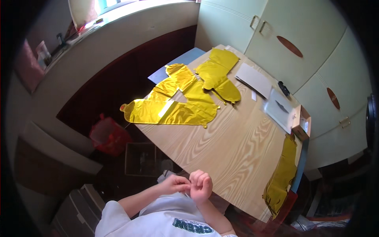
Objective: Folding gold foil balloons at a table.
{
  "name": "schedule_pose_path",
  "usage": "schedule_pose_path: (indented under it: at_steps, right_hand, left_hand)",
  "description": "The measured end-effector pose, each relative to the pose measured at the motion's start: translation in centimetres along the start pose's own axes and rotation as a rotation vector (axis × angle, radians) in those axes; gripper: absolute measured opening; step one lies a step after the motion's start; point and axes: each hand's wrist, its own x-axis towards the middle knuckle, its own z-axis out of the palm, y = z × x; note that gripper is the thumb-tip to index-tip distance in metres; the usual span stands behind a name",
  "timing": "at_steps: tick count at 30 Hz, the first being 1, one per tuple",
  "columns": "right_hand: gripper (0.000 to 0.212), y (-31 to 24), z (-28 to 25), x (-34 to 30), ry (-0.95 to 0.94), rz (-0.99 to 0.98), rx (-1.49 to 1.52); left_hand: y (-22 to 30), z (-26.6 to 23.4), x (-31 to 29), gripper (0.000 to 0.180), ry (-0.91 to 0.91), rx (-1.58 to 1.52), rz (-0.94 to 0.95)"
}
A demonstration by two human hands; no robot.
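Observation:
My left hand (175,184) and my right hand (200,185) meet close to my body, by the near edge of the wooden table (229,154). The left fingers are pinched together against the right hand's inner side. A small pale, thin bit shows below them, too small to name. My right hand is curled with its fingers folded in, and whatever it may hold is hidden. Farther off, on the table's left side, lies a large flat gold foil balloon (167,112). Beside it, toward the far end, rests another flat gold foil balloon (217,71). Neither hand touches them.
Along the table's right edge lies a third gold foil piece (281,173), near a small wooden box (302,123). White sheets (254,80), a clear plastic packet (278,108) and a black object (283,88) sit at the back right. A red bag (108,136) and open carton (141,158) stand below left.

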Motion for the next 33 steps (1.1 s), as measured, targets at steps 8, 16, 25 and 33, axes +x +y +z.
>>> schedule_pose_path:
  at_steps: [8, 16, 25, 33]
  right_hand:
    - [0.024, -1.2, -0.8, 0.9, -0.024, 0.096, -0.478]
    - [0.017, -3.6, -2.6, -0.7, 0.006, 0.087, -0.842]
    - [0.017, -5.1, -2.8, -1.4, -0.011, 0.101, -0.984]
    - [0.023, -8.7, -2.0, 2.1, -0.18, 0.054, -1.327]
  left_hand:
    - [-14.3, -19.3, -2.9, 0.02, 0.901, 0.021, -0.167]
    - [-21.9, -26.5, -3.4, 0.023, 1.17, 0.833, -0.68]
    - [-25.9, -28.1, -4.2, 0.034, 1.093, 0.672, -0.902]
    - [-28.6, -28.7, -6.0, 0.034, 0.933, -0.152, -0.726]
